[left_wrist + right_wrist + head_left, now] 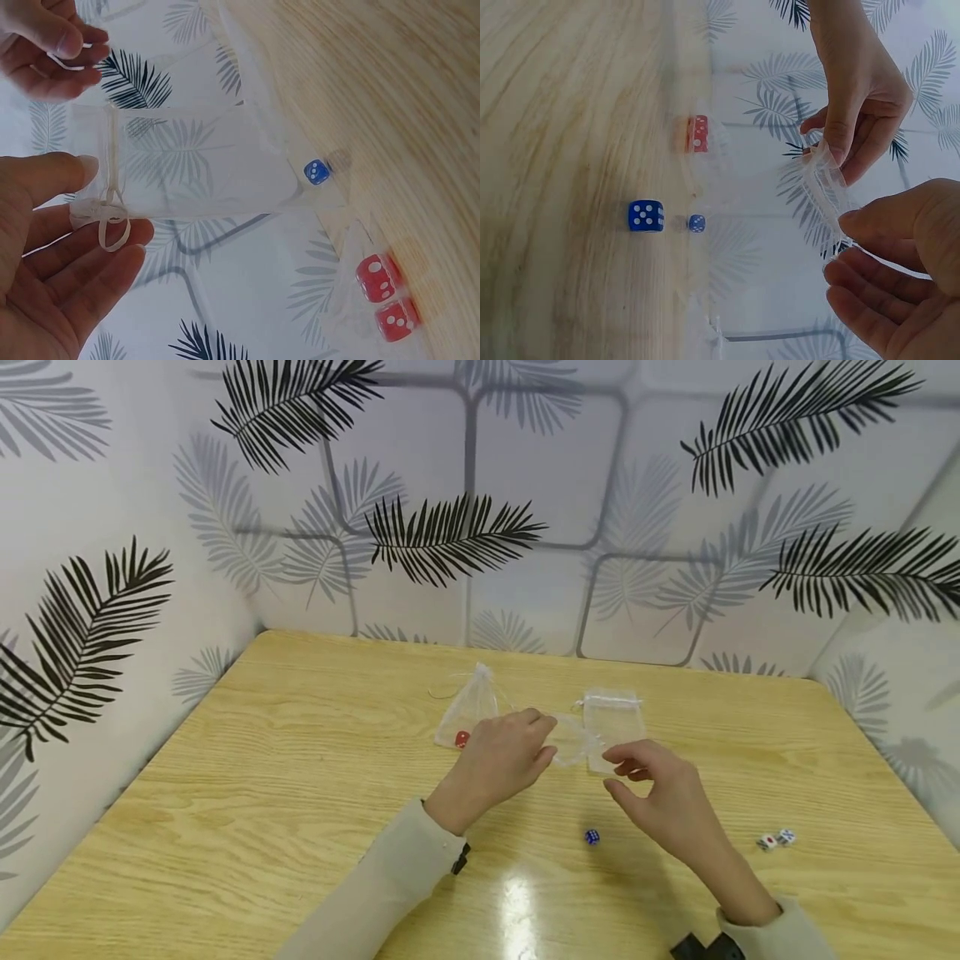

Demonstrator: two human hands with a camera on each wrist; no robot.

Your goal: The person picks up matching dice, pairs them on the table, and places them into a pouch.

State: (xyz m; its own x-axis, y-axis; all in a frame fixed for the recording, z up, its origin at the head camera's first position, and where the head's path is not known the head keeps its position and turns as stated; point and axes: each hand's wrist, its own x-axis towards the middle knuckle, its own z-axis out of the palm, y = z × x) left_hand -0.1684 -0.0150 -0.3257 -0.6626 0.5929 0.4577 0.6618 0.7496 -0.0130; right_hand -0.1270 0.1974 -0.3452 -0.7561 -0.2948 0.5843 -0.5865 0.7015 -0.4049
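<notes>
My left hand (506, 756) pinches the gathered top of a sheer white drawstring bag (202, 161) between thumb and fingers. A small cord loop (114, 234) hangs at its mouth. A blue die (316, 172) shows at the bag's lower end. Close by, my right hand (660, 789) has curved fingers, with thumb and fingertips spread apart; in the right wrist view they come right up to the bag's mouth (829, 195). Another blue die (592, 837) lies on the table below the hands.
Left of the hands, a second sheer bag (476, 697) holds red dice (379, 277). A third, flat bag (615, 722) lies behind my right hand. Two white dice (776, 839) sit on the wooden table (300, 760) at the right. A leaf-patterned wall (525, 593) stands behind.
</notes>
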